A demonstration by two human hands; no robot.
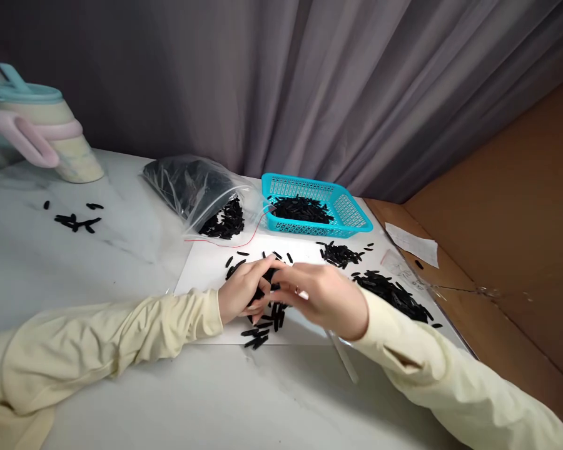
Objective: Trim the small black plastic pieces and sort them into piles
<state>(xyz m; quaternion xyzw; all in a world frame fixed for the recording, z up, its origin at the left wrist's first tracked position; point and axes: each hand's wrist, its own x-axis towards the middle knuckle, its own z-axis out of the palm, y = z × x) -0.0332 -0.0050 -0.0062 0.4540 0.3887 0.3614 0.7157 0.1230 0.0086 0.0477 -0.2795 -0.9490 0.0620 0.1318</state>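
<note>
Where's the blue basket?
Head view, right of centre: the basket stands at the back of the table, just right of the bag, in front of the curtain.

We see black pieces (303, 209) in a turquoise, latticed basket (351, 211); far left, a cream cup (77, 164) with pink handle (21, 134) and pale-blue lid (32, 94); a white, grey-veined tabletop (28, 275); a purplish-grey curtain (192, 81); our sleeves (145, 328) are pale yellow.

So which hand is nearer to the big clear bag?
Left. The left hand is in front of the big clear bag; the right hand is farther away, off to the right.
</note>
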